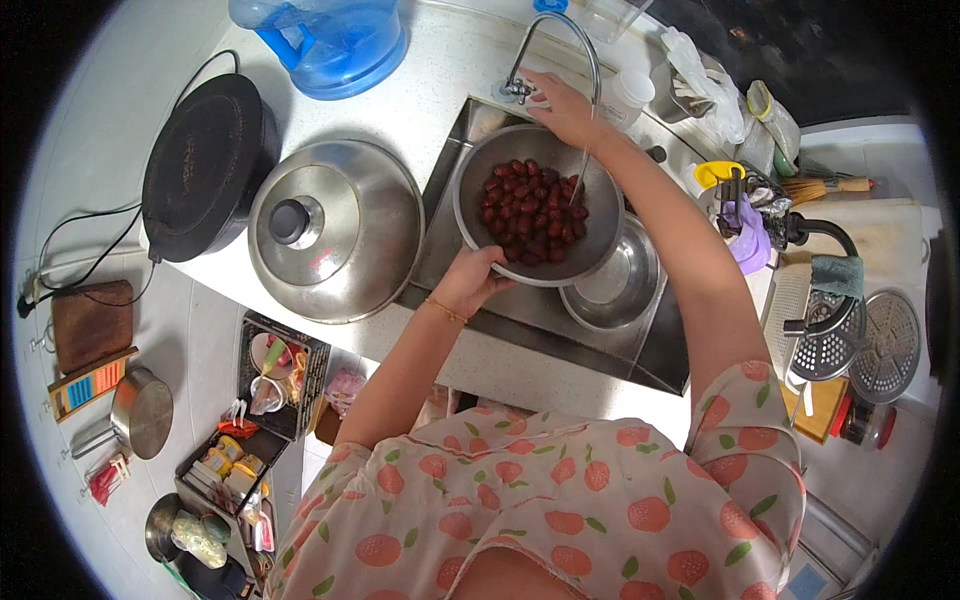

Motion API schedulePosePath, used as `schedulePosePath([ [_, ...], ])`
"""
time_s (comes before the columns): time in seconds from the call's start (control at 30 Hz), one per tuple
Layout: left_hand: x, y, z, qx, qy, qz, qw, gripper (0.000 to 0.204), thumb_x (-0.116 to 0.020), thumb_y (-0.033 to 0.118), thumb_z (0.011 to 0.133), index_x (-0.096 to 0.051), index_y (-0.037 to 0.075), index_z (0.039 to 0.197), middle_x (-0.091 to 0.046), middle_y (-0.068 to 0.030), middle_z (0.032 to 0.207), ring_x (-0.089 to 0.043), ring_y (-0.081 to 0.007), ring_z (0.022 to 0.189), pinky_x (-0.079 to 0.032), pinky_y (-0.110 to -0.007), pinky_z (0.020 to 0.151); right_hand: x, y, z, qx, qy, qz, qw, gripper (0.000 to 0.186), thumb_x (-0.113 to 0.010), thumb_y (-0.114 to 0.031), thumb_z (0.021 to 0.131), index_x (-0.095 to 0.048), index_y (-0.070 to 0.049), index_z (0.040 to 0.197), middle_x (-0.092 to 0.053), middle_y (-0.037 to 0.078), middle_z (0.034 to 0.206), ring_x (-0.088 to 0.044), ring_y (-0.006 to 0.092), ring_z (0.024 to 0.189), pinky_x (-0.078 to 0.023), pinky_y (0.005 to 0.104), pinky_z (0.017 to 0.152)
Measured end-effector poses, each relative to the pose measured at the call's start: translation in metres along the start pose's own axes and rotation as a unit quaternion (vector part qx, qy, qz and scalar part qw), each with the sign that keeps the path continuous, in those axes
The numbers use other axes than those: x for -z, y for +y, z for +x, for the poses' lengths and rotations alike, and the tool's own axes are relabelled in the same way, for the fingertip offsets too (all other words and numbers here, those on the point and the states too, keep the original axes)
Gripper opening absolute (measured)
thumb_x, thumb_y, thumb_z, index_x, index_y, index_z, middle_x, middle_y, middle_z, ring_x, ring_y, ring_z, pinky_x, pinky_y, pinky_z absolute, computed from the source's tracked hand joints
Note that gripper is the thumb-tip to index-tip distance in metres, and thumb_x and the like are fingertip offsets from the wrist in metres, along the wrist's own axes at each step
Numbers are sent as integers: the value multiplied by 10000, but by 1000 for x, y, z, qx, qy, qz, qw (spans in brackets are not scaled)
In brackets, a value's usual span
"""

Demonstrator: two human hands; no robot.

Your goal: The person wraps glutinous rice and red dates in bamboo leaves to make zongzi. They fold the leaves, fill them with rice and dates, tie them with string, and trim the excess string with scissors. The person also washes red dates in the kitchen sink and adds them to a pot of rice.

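My left hand (477, 280) grips the near rim of a steel bowl (600, 235), thumb over the edge and fingers underneath. Dark red dates, it seems, (530, 210) lie in the bottom of the bowl, which is tilted slightly over the sink (440, 225). A thin stream of water falls from the curved faucet (553, 18) into the bowl. At the faucet's base my right hand (562, 105) reaches to the tap handle (518, 88), fingers spread around it. Below the held bowl, a second steel bowl (625, 290) sits in the sink.
Left of the sink rests a large domed steel lid (345, 240), beside a black electric pan (205, 165). A blue water jug (340, 50) stands behind them. A white jar (630, 92) is right of the faucet. Perforated metal discs (885, 340) are at the far right.
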State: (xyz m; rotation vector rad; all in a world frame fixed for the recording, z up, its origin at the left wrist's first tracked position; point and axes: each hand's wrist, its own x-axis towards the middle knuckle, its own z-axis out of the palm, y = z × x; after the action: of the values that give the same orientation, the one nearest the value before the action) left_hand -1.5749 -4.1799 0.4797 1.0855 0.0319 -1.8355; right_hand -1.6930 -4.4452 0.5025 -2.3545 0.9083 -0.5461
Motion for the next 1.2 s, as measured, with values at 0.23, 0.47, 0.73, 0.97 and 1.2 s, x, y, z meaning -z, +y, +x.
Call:
schedulePosePath([
  [0.23,-27,-9,0,12,-18,63,998,197,-503,7,897,-530,-88,1068,-581,-164,1074,-636,-259,950,-605,-423,816,7,-39,-130,-159,-225,-189,943,593,-658,-418,877,-477,-192,1395,-470,200,1347,-515,425,1190,-446,510,983],
  [0.47,-28,-9,-2,3,-21,74,997,226,-498,23,895,-537,-41,1108,-589,-154,1074,-640,-259,955,-612,-420,791,-6,-54,-169,-52,-290,-337,894,780,-738,-331,799,-366,-289,1483,-254,174,1547,-283,439,1390,-282,643,1072],
  [0.73,-26,3,0,7,-50,142,989,784,-459,-47,790,-190,183,1489,-473,-119,1339,-601,-258,1076,-604,-447,806,-18,-54,-172,-54,-261,-212,940,542,-522,-297,970,-366,-232,1485,-289,225,1518,-265,443,1404,-207,640,1123],
  [0.97,-25,4,-2,-6,-28,152,988,766,-458,-28,803,-180,185,1484,-452,-127,1354,-573,-271,1141,-566,-458,824,-9,-69,-174,37,-211,-221,952,634,-618,-419,912,-379,-266,1478,-281,200,1542,-270,407,1416,-175,648,1131],
  [1.2,-14,4,2,-15,-21,158,987,719,-484,-26,807,-227,161,1452,-499,-131,1270,-587,-258,1097,-567,-467,853,-25,-50,-166,-26,-106,-201,974,629,-579,-488,929,-362,-311,1492,-262,142,1569,-274,400,1418,-190,629,1130],
])
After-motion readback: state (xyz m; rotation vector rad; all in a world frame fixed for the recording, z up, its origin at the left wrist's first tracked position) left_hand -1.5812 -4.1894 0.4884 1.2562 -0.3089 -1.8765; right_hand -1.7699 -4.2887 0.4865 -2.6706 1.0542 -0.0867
